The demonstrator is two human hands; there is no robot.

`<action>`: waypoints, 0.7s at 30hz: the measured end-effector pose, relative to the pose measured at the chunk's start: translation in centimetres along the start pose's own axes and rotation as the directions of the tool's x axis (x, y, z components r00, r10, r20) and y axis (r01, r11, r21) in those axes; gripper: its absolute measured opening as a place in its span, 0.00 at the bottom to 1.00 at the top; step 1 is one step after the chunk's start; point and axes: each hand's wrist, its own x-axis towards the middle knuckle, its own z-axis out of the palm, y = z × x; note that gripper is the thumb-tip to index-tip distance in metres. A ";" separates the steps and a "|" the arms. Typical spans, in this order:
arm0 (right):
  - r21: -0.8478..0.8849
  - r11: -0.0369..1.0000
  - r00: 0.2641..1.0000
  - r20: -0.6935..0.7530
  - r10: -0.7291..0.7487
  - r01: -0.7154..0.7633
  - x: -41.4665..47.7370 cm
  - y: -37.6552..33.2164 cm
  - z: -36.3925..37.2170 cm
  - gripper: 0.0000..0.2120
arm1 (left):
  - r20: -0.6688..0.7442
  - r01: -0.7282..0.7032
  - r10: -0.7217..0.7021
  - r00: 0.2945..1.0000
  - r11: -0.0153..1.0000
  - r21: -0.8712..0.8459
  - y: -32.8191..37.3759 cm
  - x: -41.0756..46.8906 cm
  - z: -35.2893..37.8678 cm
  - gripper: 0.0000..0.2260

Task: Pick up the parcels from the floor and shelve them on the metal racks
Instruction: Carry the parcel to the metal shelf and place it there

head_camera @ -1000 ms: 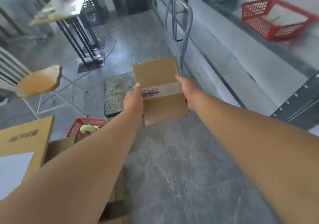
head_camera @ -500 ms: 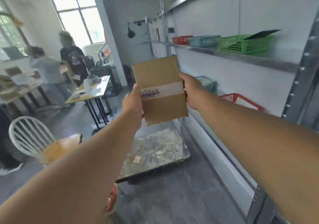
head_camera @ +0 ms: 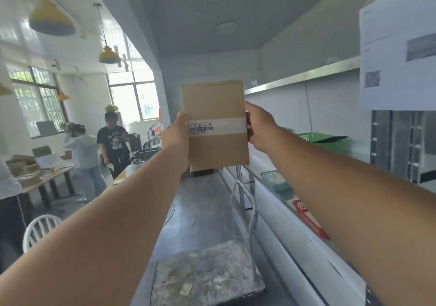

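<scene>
A brown cardboard parcel (head_camera: 215,107) with a white tape band across its middle is held upright at arm's length, at about head height. My left hand (head_camera: 175,135) grips its left edge and my right hand (head_camera: 259,126) grips its right edge. The metal rack (head_camera: 304,75) runs along the right wall, with its upper shelf edge level with the parcel's top. The parcel stays left of the rack, apart from it.
A green basket (head_camera: 328,140), a blue basket (head_camera: 274,180) and a red basket (head_camera: 309,218) sit on the rack's shelves. A platform trolley (head_camera: 207,275) stands on the floor below. Two people (head_camera: 99,147) stand by tables at left. A white chair (head_camera: 40,230) is near left.
Both hands raised the parcel from low over the floor to head height. The view tilted up from the floor to the room and the rack's upper shelf.
</scene>
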 end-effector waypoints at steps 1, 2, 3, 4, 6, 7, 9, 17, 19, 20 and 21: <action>0.007 1.000 1.000 0.005 -0.010 0.010 -0.2 -0.6 0.2 0.15 | 0.000 0.002 -0.002 1.000 1.000 -0.009 0.8 -0.2 0.0 0.26; 0.013 1.000 1.000 0.006 -0.019 0.019 -0.4 -1.2 0.4 0.16 | -0.004 0.011 -0.011 1.000 1.000 -0.021 1.5 -0.4 -0.1 0.26; 0.015 1.000 1.000 0.006 -0.025 0.025 -0.6 -1.7 0.6 0.18 | -0.007 0.018 -0.019 1.000 0.999 -0.035 2.2 -0.7 -0.1 0.26; 0.011 1.000 1.000 0.006 -0.028 0.028 -0.7 -2.2 0.7 0.19 | -0.007 0.023 -0.023 1.000 0.999 -0.047 2.7 -0.9 -0.2 0.26; -0.004 0.999 0.999 0.007 -0.035 0.035 -0.9 -3.3 1.1 0.21 | -0.006 0.017 -0.017 1.000 0.998 -0.056 3.9 -1.2 -0.2 0.25; -0.021 0.999 0.999 0.008 -0.041 0.042 -1.0 -3.8 1.3 0.21 | -0.008 0.007 -0.008 1.000 0.998 -0.055 4.5 -1.2 -0.2 0.25; -0.069 0.996 0.999 0.007 -0.052 0.053 -1.3 -4.8 1.8 0.23 | -0.013 -0.011 0.011 1.000 0.999 -0.044 5.4 -1.3 -0.3 0.25; -0.192 0.977 0.992 -0.066 -0.107 0.093 -1.1 -8.1 2.3 0.32 | 0.003 -0.046 0.047 0.999 0.992 -0.118 7.2 -1.1 0.2 0.22; -0.171 0.984 0.997 -0.046 -0.056 0.047 -1.3 -8.3 2.0 0.32 | -0.003 -0.068 0.068 0.998 0.989 -0.132 7.4 -1.0 0.4 0.21; -0.142 0.990 0.999 -0.021 -0.025 0.022 -1.4 -8.3 1.8 0.32 | -0.013 -0.079 0.078 0.997 0.987 -0.143 7.4 -0.9 0.5 0.20; -0.111 0.994 1.000 -0.002 -0.002 0.002 -1.4 -8.3 1.6 0.32 | -0.028 -0.086 0.083 0.996 0.982 -0.168 7.4 -0.9 0.5 0.18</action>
